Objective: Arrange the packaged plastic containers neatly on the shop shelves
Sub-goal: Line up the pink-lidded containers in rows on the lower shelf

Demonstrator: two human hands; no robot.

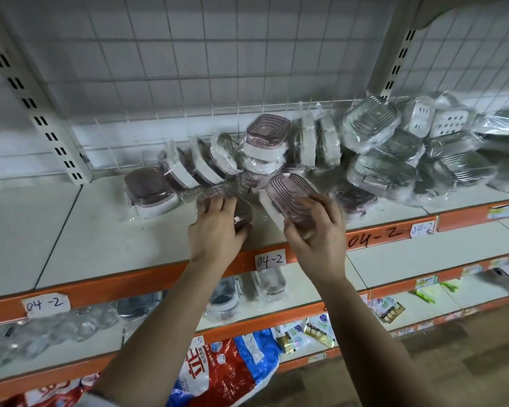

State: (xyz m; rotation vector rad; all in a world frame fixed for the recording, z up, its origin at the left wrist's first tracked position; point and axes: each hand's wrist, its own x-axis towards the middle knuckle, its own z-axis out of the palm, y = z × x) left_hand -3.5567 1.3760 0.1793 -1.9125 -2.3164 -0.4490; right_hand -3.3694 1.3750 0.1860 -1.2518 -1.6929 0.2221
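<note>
Two hands at a smooth white shelf [100, 245] edged in orange.
Glossy film-wrapped rounded boxes [373, 148] lie heaped along its back; at the front, the left hand [215, 227] grasps a purple-lidded container [241, 211], the right hand [318, 230] a tilted ribbed-lid container [288, 195].

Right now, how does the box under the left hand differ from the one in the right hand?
The left box lies low on the shelf, mostly hidden by the left hand; the right box is tilted up in the right hand, ridged lid and white base showing. Both are purple-lidded and plastic-wrapped.
</note>
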